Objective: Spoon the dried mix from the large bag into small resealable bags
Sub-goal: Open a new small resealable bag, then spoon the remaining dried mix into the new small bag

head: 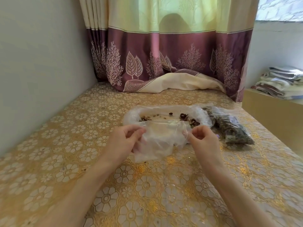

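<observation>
Both hands are holding a small bag (161,138) between them above the tabletop (82,128). The left hand (124,141) is pinching the bag's left edge with curled fingers (137,133); the right hand (202,141) is pinching its right edge the same way. Just beyond the fingers the large bag (131,115) is lying open, a little dried mix (188,119) scattered inside. Right of the right hand's fingers, filled bags (236,128) are lying in a pile.
</observation>
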`<state>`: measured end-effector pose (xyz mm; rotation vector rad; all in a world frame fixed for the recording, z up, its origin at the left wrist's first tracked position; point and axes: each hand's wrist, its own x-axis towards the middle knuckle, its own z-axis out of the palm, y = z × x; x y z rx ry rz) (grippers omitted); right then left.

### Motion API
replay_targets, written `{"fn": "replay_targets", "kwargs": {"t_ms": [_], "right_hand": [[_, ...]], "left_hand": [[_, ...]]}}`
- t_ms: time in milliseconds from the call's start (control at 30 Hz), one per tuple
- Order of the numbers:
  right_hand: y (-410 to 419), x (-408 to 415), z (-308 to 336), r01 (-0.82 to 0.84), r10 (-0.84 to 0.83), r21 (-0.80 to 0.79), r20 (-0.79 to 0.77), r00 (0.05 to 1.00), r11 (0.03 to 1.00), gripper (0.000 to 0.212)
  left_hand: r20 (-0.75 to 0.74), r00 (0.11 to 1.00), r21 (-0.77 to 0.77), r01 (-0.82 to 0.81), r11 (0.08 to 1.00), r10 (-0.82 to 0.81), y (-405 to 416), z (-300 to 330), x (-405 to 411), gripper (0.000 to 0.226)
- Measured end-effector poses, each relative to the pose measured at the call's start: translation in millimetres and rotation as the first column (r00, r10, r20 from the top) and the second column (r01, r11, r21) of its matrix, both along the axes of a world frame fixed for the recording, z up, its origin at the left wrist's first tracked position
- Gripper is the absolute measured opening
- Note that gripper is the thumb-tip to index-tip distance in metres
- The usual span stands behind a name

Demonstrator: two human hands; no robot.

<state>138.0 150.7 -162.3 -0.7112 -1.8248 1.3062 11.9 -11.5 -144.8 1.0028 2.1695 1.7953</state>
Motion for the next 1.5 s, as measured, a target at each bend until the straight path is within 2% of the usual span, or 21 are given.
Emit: {"fn": "replay_targets", "kwargs": {"t_ms": [67, 167, 233, 333, 400, 567, 700, 800, 833, 933, 1000, 1067, 1167, 1267, 1400, 1500], "right_hand": [[-2, 1, 3, -0.051, 0.056, 0.1, -0.052, 0.997, 0.994, 0.009], [-7, 0, 4, -0.217, 0.227, 0.14, -0.062, 0.972, 0.966, 0.006], [-10, 0, 5, -0.331, 0.34, 0.104, -0.075, 0.938, 0.938, 0.008], [-5, 2, 5, -0.461, 0.46, 0.007, -0.065, 0.885, 0.888, 0.023], [-3, 4, 7, -0.517, 0.514, -0.029, -0.068, 0.855, 0.856, 0.029], [-4, 6, 12, -0.557, 0.551, -0.013, -0.136, 0.824, 0.83, 0.017], [2, 7, 10, -0.536, 0.533, 0.011, -0.121, 0.838, 0.844, 0.027], [3, 8, 9, -0.522, 0.522, 0.031, -0.117, 0.845, 0.853, 0.032], [3, 9, 9, -0.503, 0.504, 0.042, -0.112, 0.856, 0.863, 0.032], [2, 11, 8, -0.441, 0.446, 0.114, -0.022, 0.895, 0.89, 0.035], [-4, 10, 9, -0.428, 0.43, 0.161, 0.019, 0.902, 0.89, 0.038], [-9, 9, 9, -0.43, 0.435, 0.199, 0.024, 0.9, 0.881, 0.037], [-14, 9, 11, -0.423, 0.432, 0.232, 0.014, 0.902, 0.876, 0.035], [-16, 10, 12, -0.423, 0.435, 0.221, -0.003, 0.901, 0.879, 0.039], [-18, 11, 13, -0.455, 0.465, 0.183, -0.014, 0.885, 0.871, 0.025], [-18, 9, 13, -0.42, 0.437, 0.155, -0.095, 0.894, 0.894, 0.01]], "left_hand": [[-0.069, 0.997, 0.005, -0.029, 1.0, 0.029, 0, -1, -2, 0.013], [-0.13, 0.988, -0.005, -0.082, 0.997, 0.081, 0, -6, -5, 0.018], [-0.166, 0.981, -0.009, -0.104, 0.995, 0.101, 1, -8, -7, 0.022], [-0.202, 0.975, -0.011, -0.1, 0.995, 0.096, -4, -5, -11, 0.019], [-0.211, 0.973, 0.004, -0.098, 0.995, 0.097, -10, -2, -16, 0.025], [-0.182, 0.976, 0.033, -0.118, 0.993, 0.122, -15, 4, -21, 0.033], [-0.16, 0.983, 0.055, -0.082, 0.995, 0.09, -17, 9, -18, 0.042], [-0.149, 0.98, 0.1, -0.121, 0.988, 0.135, -20, 7, -22, 0.049], [-0.186, 0.969, 0.104, -0.142, 0.984, 0.16, -21, 6, -26, 0.051], [-0.452, 0.877, 0.015, -0.178, 0.984, 0.165, -22, 3, -29, 0.068], [-0.631, 0.775, -0.08, -0.118, 0.99, 0.041, -17, 2, -22, 0.078], [-0.73, 0.676, -0.177, -0.048, 0.983, -0.098, -9, 0, -11, 0.086], [-0.774, 0.591, -0.286, -0.006, 0.958, -0.228, 2, -3, 4, 0.095], [-0.832, 0.503, -0.282, -0.02, 0.959, -0.234, 5, -7, 10, 0.086], [-0.854, 0.487, -0.212, -0.005, 0.977, -0.183, 6, -5, 11, 0.059], [-0.859, 0.487, -0.196, -0.025, 0.98, -0.159, 6, -7, 8, 0.051]]}}
